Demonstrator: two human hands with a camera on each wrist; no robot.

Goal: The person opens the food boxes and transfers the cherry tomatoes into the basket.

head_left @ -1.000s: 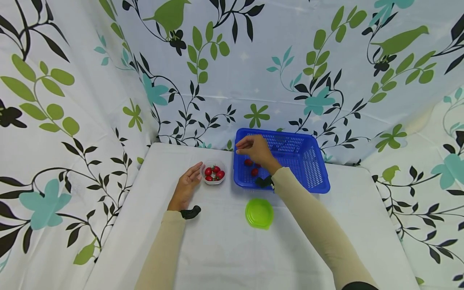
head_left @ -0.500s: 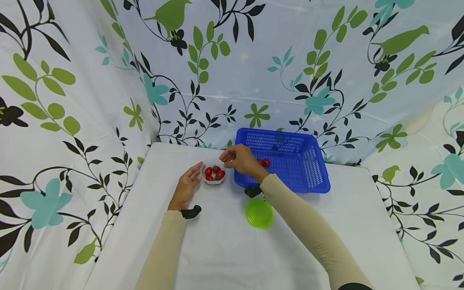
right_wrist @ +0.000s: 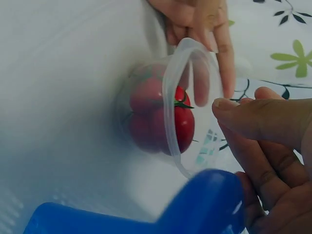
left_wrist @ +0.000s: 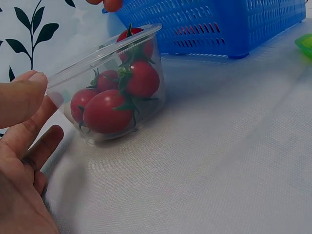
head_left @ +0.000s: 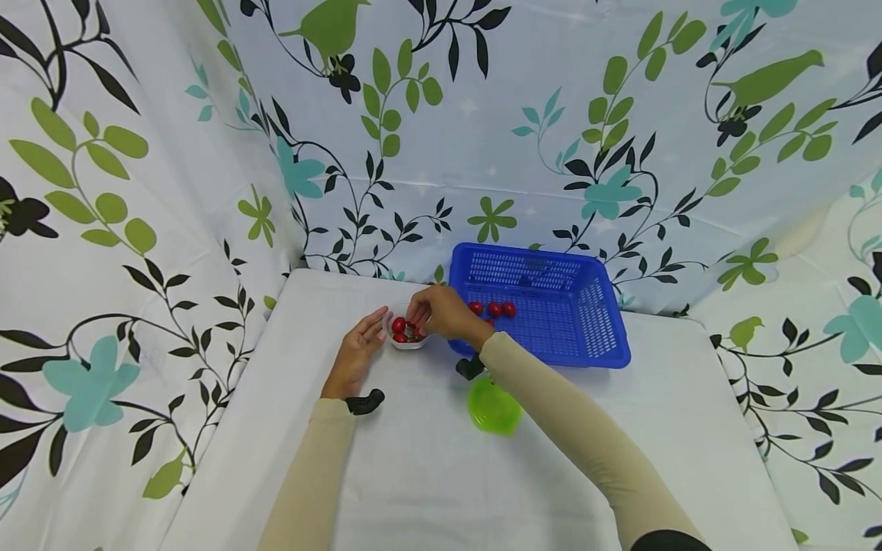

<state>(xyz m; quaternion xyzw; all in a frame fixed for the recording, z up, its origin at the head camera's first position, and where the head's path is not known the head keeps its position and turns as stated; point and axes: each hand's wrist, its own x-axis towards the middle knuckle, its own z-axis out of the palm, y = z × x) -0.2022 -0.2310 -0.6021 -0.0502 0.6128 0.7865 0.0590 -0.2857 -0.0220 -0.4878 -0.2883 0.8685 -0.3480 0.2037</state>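
Note:
A small clear plastic tub (left_wrist: 105, 54) holds several cherry tomatoes (left_wrist: 108, 111) with green stems; one lies high by the rim. My left hand (head_left: 354, 356) rests beside the tub with its fingers extended, touching its side in the left wrist view. Over the tub's mouth is my right hand (head_left: 444, 312), covering part of the tomatoes from the head view. In the right wrist view its thumb and fingers (right_wrist: 263, 119) are apart at the rim, and nothing shows between them. Its fingertips (left_wrist: 113, 5) appear above the tub in the left wrist view.
A blue perforated basket (head_left: 551, 329) stands right of the tub, with several tomatoes (head_left: 494, 309) at its left side. Nearer on the white-covered table is a bright green dish-like piece (head_left: 494, 405), partly under the right forearm. A patterned curtain (head_left: 441, 168) hangs behind.
My right hand has moved left from above the basket to the tub's mouth, uncovering tomatoes in the basket. The left hand and the tub have stayed in place.

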